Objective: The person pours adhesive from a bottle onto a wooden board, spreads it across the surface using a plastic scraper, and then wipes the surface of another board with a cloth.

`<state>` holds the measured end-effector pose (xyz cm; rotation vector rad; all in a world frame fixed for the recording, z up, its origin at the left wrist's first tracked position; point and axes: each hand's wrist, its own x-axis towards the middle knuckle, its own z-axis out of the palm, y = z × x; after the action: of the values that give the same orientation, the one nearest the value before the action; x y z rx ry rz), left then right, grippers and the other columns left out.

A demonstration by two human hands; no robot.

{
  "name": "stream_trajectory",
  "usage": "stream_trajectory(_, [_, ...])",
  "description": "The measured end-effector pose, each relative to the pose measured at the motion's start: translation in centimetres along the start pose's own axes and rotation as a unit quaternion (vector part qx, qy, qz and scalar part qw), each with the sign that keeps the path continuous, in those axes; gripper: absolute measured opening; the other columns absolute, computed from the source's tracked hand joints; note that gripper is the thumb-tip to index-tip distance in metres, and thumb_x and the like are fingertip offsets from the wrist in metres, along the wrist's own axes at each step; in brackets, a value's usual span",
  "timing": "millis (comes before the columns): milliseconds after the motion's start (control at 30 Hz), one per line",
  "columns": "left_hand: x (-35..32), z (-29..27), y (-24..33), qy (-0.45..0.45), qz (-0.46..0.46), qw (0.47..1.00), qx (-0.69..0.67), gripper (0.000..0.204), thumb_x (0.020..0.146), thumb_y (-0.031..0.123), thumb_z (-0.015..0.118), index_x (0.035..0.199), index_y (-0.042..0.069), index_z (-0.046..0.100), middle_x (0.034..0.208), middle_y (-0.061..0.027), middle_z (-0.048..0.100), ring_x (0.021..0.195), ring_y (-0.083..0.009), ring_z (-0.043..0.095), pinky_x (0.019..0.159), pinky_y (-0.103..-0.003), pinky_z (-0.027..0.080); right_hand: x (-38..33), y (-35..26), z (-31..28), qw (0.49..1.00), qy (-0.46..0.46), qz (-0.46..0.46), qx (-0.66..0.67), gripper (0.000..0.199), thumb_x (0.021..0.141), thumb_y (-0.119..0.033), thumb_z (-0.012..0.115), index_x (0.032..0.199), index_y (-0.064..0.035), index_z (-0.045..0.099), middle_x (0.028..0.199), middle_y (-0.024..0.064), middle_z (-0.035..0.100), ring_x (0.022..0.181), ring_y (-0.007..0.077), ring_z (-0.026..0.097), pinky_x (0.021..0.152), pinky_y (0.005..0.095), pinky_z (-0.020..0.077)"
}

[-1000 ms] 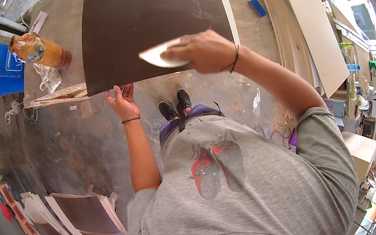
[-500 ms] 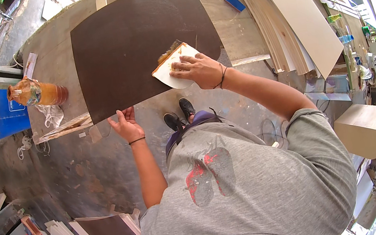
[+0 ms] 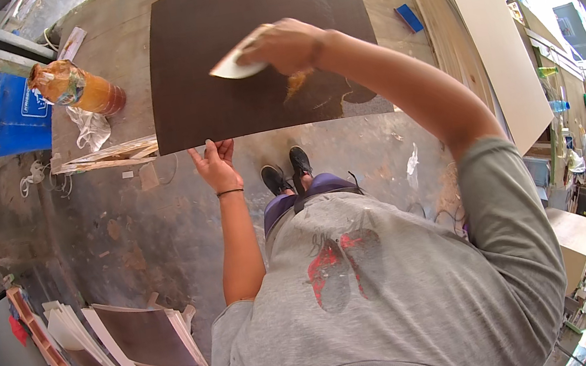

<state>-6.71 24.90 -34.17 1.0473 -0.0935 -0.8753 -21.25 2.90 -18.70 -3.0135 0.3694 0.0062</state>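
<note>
A large dark brown board (image 3: 208,21) lies on the worktable. Above its middle, my right hand (image 3: 291,43) is closed on a flat white spreader (image 3: 244,60), which is tilted and a little blurred by motion. An amber glue-like smear (image 3: 299,83) shows on the board just below that hand. A rough grey patch (image 3: 364,102) marks the board's near right corner. My left hand (image 3: 216,169) is palm up at the near edge, fingers apart, with its fingertips at the edge; whether any reach underneath is hidden.
On the table's left stands a plastic bottle (image 3: 78,86) of amber liquid, by a crumpled white bag (image 3: 90,128). A blue block (image 3: 408,18) and a stack of pale panels (image 3: 495,39) lie to the right. A blue bin (image 3: 17,110) with a yellow lid is at far left.
My right hand and the spreader have moved from the near edge toward the board's middle, and the spreader is tipped up. The amber smear is now uncovered. The whole view has shifted slightly.
</note>
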Motion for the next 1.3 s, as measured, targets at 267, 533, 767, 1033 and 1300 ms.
stream_trajectory(267, [-0.1,0.1,-0.9,0.036,-0.001,0.999,0.006,0.07,0.093,0.01,0.053,0.146,0.01,0.007,0.087,-0.0104,0.06,0.075,-0.0186,0.063,0.074,-0.034,0.056,2.1,0.8,2.9,0.979,-0.203,-0.014,0.026,0.057,0.067,0.002,0.054,0.119,-0.0212,0.058,0.118,0.0047,0.06,0.109,0.0287,0.057,0.09,0.0403,0.0464])
stream_trajectory(533, [-2.8,1.7,-1.2,0.052,-0.013,0.997,0.048,0.05,0.096,0.018,0.046,0.139,0.003,0.027,0.108,-0.0157,0.058,0.088,-0.0213,0.063,0.081,-0.035,0.053,-9.5,3.0,0.9,0.968,-0.243,0.046,0.046,0.06,0.064,0.003,0.053,0.118,-0.0221,0.06,0.12,0.0037,0.06,0.114,0.0278,0.053,0.092,0.04,0.0447])
stream_trajectory(767, [-6.7,5.1,-3.7,-0.011,-0.003,0.998,0.056,0.062,0.095,0.012,0.045,0.145,0.0,0.01,0.125,-0.0159,0.051,0.095,-0.0204,0.062,0.084,-0.032,0.051,-17.0,2.6,1.4,0.965,-0.227,0.103,0.076,0.06,0.062,0.003,0.053,0.116,-0.0212,0.062,0.116,0.0022,0.062,0.11,0.0292,0.055,0.089,0.04,0.047])
stream_trajectory(1033, [-8.0,7.1,-3.9,0.01,0.025,0.987,0.159,0.068,0.093,0.01,0.047,0.146,0.001,0.006,0.132,-0.0132,0.039,0.094,-0.0186,0.061,0.083,-0.031,0.05,-24.4,0.3,3.0,0.972,-0.179,0.124,0.085,0.058,0.063,0.0,0.055,0.117,-0.021,0.06,0.109,0.0049,0.064,0.103,0.0296,0.057,0.08,0.0401,0.0493])
stream_trajectory(1300, [-7.5,6.7,-4.7,0.031,0.021,0.98,0.197,0.07,0.092,0.013,0.05,0.148,0.006,0.008,0.128,-0.0083,0.045,0.091,-0.0157,0.06,0.078,-0.029,0.047,-26.0,-4.1,0.9,0.92,-0.325,0.19,0.113,0.058,0.068,-0.001,0.051,0.122,-0.0201,0.057,0.096,0.0103,0.067,0.091,0.0306,0.063,0.071,0.0422,0.0491])
